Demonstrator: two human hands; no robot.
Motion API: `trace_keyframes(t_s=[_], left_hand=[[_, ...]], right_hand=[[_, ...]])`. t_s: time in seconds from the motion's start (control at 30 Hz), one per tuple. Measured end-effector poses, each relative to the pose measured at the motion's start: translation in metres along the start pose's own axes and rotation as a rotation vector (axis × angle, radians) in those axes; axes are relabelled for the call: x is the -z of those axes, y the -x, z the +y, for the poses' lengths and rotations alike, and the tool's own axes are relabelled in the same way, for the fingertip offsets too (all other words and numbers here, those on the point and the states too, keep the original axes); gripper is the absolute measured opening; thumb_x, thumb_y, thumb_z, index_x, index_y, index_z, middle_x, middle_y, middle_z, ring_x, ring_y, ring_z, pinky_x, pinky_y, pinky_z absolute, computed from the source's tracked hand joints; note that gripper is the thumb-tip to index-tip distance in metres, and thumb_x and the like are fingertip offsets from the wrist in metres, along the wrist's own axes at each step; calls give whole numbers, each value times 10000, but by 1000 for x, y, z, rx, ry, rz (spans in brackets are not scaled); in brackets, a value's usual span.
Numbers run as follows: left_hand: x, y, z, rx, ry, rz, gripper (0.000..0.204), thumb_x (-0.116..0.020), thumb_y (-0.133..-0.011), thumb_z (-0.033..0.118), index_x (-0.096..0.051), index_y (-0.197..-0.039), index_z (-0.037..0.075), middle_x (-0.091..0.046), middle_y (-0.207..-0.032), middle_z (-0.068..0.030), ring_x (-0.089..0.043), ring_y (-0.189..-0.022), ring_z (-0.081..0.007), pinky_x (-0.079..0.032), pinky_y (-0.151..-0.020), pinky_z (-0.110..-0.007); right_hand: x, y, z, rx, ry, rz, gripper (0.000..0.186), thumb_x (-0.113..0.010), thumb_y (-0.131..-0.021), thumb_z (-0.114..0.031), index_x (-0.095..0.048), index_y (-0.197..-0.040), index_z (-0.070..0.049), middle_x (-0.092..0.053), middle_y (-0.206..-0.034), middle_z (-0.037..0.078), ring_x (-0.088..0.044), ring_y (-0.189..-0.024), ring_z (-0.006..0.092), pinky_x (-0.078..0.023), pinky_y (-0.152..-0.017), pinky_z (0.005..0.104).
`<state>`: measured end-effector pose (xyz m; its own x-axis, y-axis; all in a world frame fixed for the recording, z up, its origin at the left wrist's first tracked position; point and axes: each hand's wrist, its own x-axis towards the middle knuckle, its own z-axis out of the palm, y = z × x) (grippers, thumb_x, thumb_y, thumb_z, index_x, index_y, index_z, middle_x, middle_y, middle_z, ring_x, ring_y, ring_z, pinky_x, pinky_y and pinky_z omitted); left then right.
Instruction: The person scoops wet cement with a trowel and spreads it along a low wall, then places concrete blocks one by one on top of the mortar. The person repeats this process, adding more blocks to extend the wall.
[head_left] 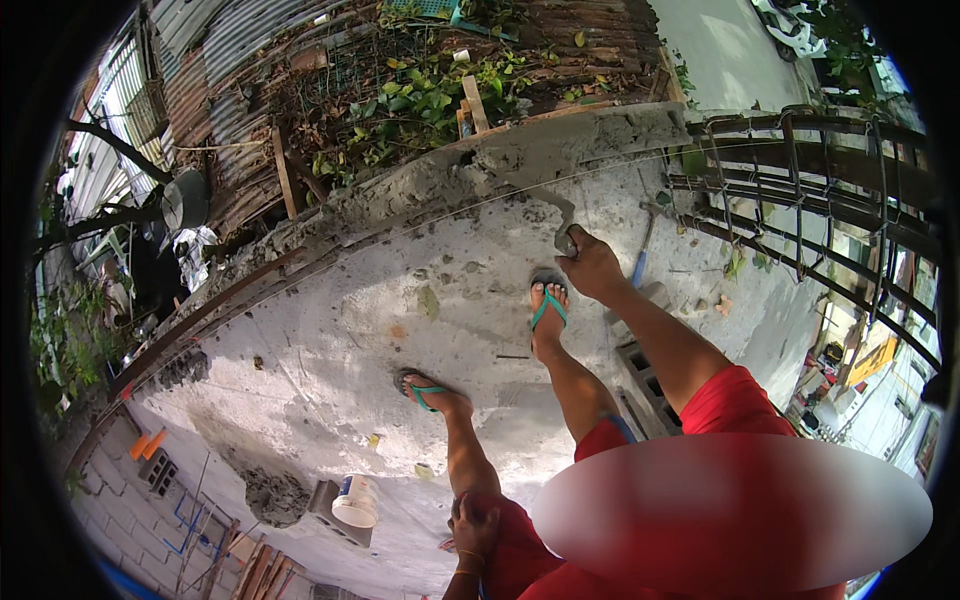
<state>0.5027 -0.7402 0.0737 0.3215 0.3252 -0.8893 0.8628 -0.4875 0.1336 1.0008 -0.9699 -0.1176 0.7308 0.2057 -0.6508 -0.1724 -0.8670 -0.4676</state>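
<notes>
My right hand [592, 265] is closed round the grip of a trowel [563, 238]. The trowel is grey with mortar, and its blade reaches the wet mortar band [520, 165] along the slab's far edge. Where blade ends and mortar begins is hard to make out. My left hand [473, 525] rests on my left knee, with its fingers laid over it and no tool in it. A hammer [641, 258] with a blue handle lies on the slab just right of my right hand. A taut string [400, 228] runs along the mortar edge.
A tied rebar cage [800, 190] juts in at the right. Hollow blocks [640, 370] lie by my right leg. A white bucket [356, 501] stands near a mortar heap [276, 497] at lower left. Beyond the edge are rusty roof sheets [590, 55] and leafy vines [420, 105].
</notes>
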Motion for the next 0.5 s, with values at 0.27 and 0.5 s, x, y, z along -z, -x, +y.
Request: trace_keyframes(t_s=[0.27,0.5], left_hand=[[-4,-16,29,-9,-156,-64,791,-795,-804,449,-496,-1443,90,-486,-1510,-191,-432,-1410,-401,-352,-1152,-531],[-6,-19,52,-21,-292,-111,804,-786,-819,435,-459,-1469,93,-473,-1520,-179,-430,-1409,-407,-353,-1141,-546]], right_hand=[[-24,-65,95,109,144,180,421,-708,-914,-365,-600,-1269,-165,-686,-1235,103,-685,-1094,352,-524,-882,553],[92,-50,150,-17,109,152,417,-748,-877,-351,-617,-1203,-127,-721,-1149,137,-693,-1048,398,-550,-894,505]])
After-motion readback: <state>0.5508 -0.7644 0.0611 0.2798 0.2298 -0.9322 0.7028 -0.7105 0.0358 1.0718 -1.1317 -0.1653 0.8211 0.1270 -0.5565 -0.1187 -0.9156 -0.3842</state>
